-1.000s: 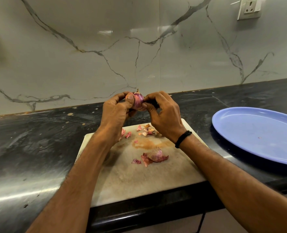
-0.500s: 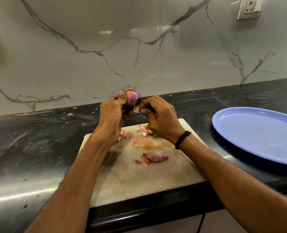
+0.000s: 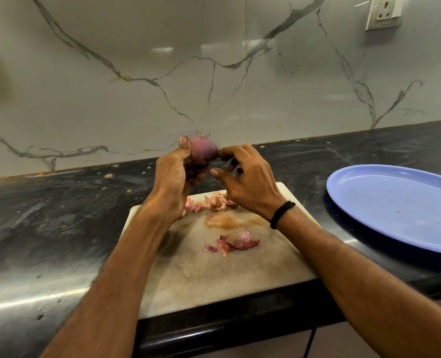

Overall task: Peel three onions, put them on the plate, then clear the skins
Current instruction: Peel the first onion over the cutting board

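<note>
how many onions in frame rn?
1. The red onion is gripped in the left hand, with the right hand pinching its side, above the cutting board. None on the blue plate. Others may be out of view.

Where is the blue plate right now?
In the head view the blue plate sits on the black counter at the right, just beside the cutting board.

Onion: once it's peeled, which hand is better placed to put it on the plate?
Probably the right hand: the plate lies on its side of the board, and its fingers reach the onion. The left hand grips it but would have to cross over.
</note>
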